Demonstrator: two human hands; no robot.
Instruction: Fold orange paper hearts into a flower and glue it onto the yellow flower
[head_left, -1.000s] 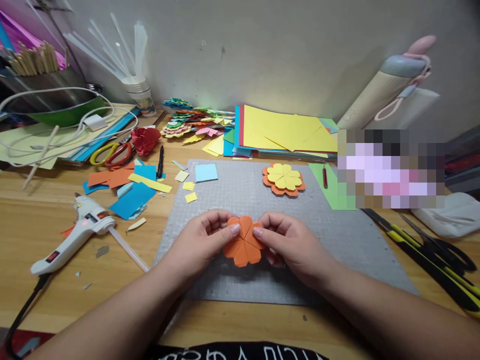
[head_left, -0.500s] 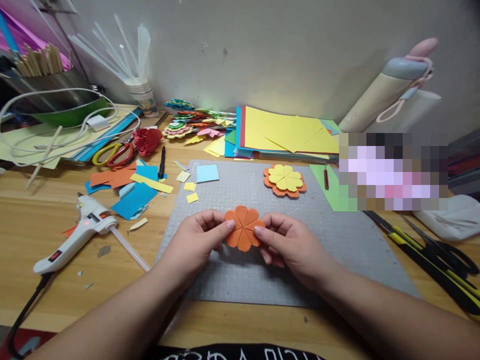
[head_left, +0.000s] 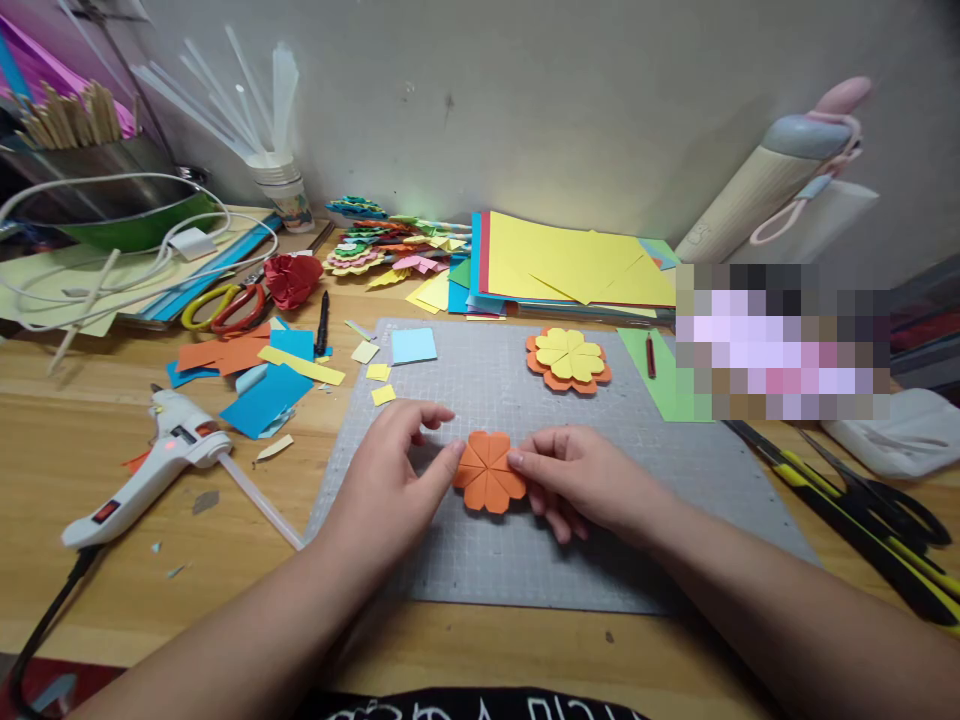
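Note:
An orange paper flower (head_left: 489,474) with crease lines meeting at its middle is held over the grey cutting mat (head_left: 600,560). My right hand (head_left: 581,478) pinches its right edge, thumb on top and fingers beneath. At the flower's left edge is my left hand (head_left: 409,460), its thumb and forefinger apart; the thumb tip is close to the paper, and whether it touches I cannot tell. Farther back on the mat, a yellow paper flower (head_left: 571,354) lies on top of a larger orange paper flower (head_left: 559,382).
A white glue gun (head_left: 154,465) lies at the left by blue and orange paper scraps (head_left: 266,398). Behind are stacked coloured sheets (head_left: 570,255) and layered paper flowers (head_left: 375,245). Black scissors (head_left: 889,495) and a black-yellow cutter (head_left: 832,510) lie at the right.
My left hand has opened, its fingers lifting off the orange flower. The flower has turned slightly and come a little lower in my right hand.

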